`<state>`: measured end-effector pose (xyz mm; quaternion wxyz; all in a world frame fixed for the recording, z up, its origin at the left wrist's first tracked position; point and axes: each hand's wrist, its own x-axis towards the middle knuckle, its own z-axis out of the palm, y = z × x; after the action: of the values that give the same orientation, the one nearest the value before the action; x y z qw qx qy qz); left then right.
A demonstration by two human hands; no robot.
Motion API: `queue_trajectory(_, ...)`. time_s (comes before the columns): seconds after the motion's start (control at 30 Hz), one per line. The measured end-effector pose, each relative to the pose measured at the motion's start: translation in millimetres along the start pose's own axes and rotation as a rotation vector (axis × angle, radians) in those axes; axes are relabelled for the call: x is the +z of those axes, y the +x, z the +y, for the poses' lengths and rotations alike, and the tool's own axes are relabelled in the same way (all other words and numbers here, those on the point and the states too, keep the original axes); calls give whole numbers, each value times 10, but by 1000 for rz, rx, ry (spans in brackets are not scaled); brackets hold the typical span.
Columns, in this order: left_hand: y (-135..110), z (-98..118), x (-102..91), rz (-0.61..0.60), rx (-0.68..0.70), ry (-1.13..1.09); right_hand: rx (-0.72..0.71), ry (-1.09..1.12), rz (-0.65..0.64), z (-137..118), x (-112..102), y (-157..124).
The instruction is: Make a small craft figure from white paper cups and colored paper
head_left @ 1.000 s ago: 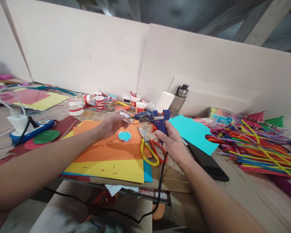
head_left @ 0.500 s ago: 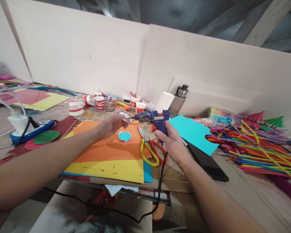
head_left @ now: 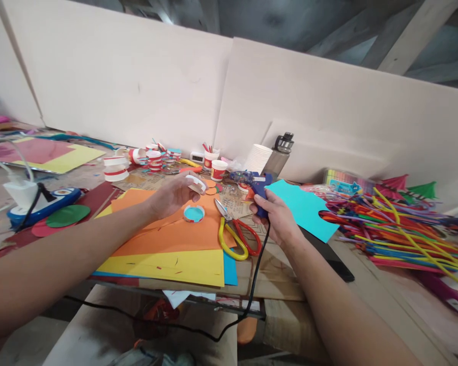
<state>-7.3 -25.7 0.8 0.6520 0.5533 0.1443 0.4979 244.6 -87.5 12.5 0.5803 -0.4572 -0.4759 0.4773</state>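
Observation:
Between the fingertips of my left hand [head_left: 173, 197] is a small curved white piece [head_left: 195, 184], which looks like part of a paper cup. Below it, a low round piece with a blue inside [head_left: 194, 214] lies on the orange paper [head_left: 148, 239]. My right hand [head_left: 278, 217] is wrapped round the handle of a blue hot glue gun [head_left: 261, 192], its nozzle end pointing left, apart from the white piece. Its black cord [head_left: 256, 274] hangs over the table edge. Scissors [head_left: 232, 239] with one yellow and one red handle lie between my hands.
Behind stand striped cup pieces [head_left: 116, 168], a red and white paper cup [head_left: 219, 170], stacked white cups [head_left: 258, 158] and a bottle [head_left: 279, 155]. Cyan paper [head_left: 301, 206] overlaps a black phone-like slab [head_left: 334, 259]. Pipe cleaners [head_left: 397, 229] are heaped right; a blue power strip [head_left: 61, 201] sits left.
The glue gun has moved right, away from the white piece, and its nozzle no longer meets it. My left hand stays nearly in place with the white piece turned more into view.

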Motion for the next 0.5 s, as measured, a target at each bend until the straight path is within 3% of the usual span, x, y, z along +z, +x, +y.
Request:
queue_trajectory(0.2,2,-37,-6,-22,-4,-24,125,-269,236,40,-269,188)
queue_trajectory(0.37,4,-37,-13,-14,7,-25,168,-399,269,82,-436,272)
queue_trajectory(0.5,12,-46,-22,-14,9,-32,164,-559,267,198,-449,355)
